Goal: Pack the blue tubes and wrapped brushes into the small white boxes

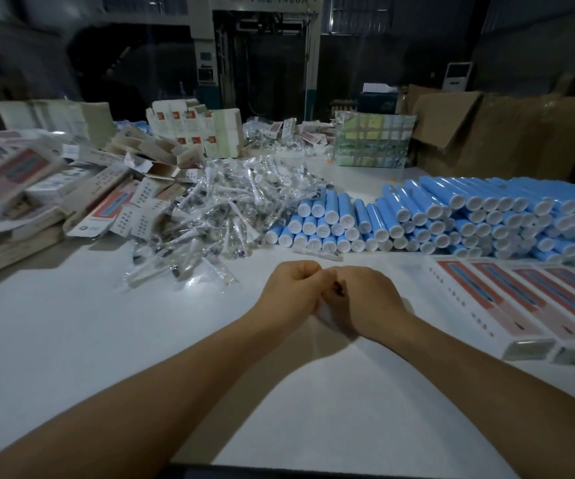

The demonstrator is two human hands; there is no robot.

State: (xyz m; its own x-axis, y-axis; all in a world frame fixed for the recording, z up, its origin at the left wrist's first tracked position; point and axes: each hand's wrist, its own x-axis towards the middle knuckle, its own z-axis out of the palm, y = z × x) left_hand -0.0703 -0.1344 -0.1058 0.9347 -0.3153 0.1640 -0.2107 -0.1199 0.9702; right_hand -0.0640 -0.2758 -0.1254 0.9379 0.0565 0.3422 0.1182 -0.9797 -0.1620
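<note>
Both forearms converge over the table [71,340], left hand [291,288] and right hand [362,297] touching, each grip clenched, contents hidden.

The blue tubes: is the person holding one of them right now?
No. The blue tubes lie stacked on the table beyond both hands, and the left hand and right hand meet knuckle to knuckle, away from them.
</note>
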